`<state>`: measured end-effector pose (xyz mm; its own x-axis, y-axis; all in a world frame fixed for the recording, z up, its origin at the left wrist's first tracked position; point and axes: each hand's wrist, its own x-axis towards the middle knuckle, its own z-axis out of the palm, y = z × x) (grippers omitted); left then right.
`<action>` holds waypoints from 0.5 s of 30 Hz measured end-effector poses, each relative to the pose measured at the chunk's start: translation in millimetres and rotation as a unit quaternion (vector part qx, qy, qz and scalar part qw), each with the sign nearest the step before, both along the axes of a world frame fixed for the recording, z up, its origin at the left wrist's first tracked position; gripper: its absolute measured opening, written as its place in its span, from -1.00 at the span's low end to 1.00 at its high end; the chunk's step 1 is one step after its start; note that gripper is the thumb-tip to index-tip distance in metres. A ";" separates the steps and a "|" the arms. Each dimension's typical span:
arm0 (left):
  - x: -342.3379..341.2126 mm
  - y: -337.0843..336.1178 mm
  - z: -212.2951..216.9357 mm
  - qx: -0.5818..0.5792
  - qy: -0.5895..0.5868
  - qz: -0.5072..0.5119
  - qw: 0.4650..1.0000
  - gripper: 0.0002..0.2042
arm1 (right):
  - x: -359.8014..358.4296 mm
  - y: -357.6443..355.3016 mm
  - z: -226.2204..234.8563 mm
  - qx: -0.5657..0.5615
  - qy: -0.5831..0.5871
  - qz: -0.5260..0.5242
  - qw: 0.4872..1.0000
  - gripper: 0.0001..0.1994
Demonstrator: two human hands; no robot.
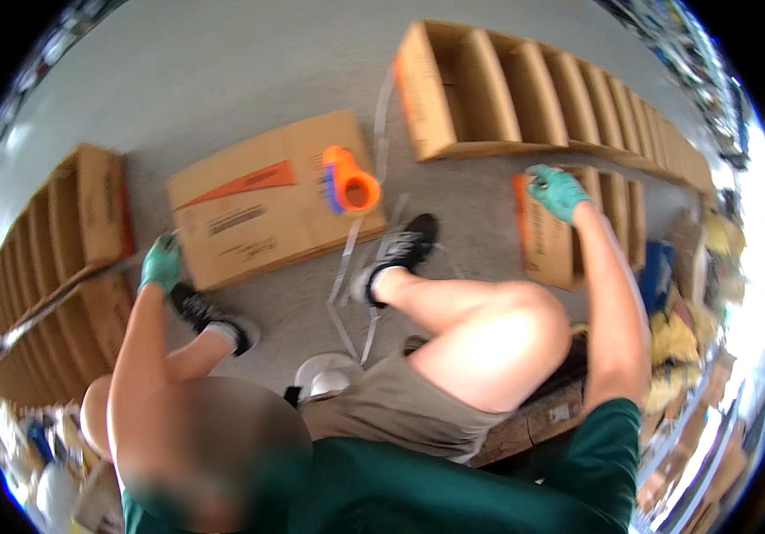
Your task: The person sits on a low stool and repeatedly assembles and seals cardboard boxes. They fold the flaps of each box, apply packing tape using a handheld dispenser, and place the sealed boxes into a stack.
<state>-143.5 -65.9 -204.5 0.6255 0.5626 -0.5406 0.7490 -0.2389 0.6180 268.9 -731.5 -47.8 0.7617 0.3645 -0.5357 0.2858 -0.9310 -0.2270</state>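
Note:
A flat, closed cardboard box [267, 236] with an orange print lies on the floor ahead of me. On its right end rests an orange tape dispenser [357, 190] with a blue-purple part. At the box's left edge is my left hand [162, 264] in a green glove. Its fingers are curled, and what they hold, if anything, is hidden. My right hand [560, 192], gloved too, is over a small partitioned cardboard box [550, 236] on the right. Its fingers are bent together, and anything between them is too small to name.
Long rows of open cardboard boxes stand at the far right [427, 111] and at the left [102, 200]. Loose pale strapping [343, 267] trails over the floor by my shoes [409, 249]. A white round object [327, 374] is below. Stacked goods [676, 338] line the right side.

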 end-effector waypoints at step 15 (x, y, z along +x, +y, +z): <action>-10.0 -8.2 -76.2 -0.070 -0.011 0.157 0.985 -0.52 | -167.4 313.2 -137.5 -0.097 0.044 0.219 0.970 -0.51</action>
